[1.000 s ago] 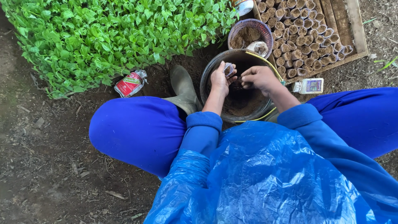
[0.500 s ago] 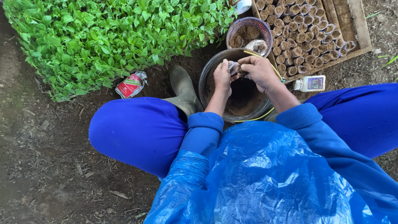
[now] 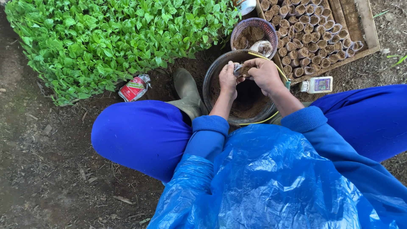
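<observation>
I crouch over a dark bucket (image 3: 212, 78) with brown soil in its bottom. My left hand (image 3: 227, 79) holds a small clear plastic seedling bag (image 3: 238, 69) over the bucket's far rim. My right hand (image 3: 263, 73) meets it there, its fingertips pinched at the bag's mouth with a bit of soil. Both hands touch the bag. My blue sleeves and a blue plastic apron fill the lower view.
A bed of green seedlings (image 3: 110, 38) spreads at upper left. A purple basket of soil (image 3: 253, 32) stands beyond the bucket. A wooden tray (image 3: 360, 25) holds several filled bags. A small bottle (image 3: 317, 85) lies right, a red packet (image 3: 133, 87) left, a rubber boot (image 3: 186, 91) beside the bucket.
My right hand rose out of the bucket with soil and came to the bag in my left hand. Both hands shifted toward the bucket's far rim.
</observation>
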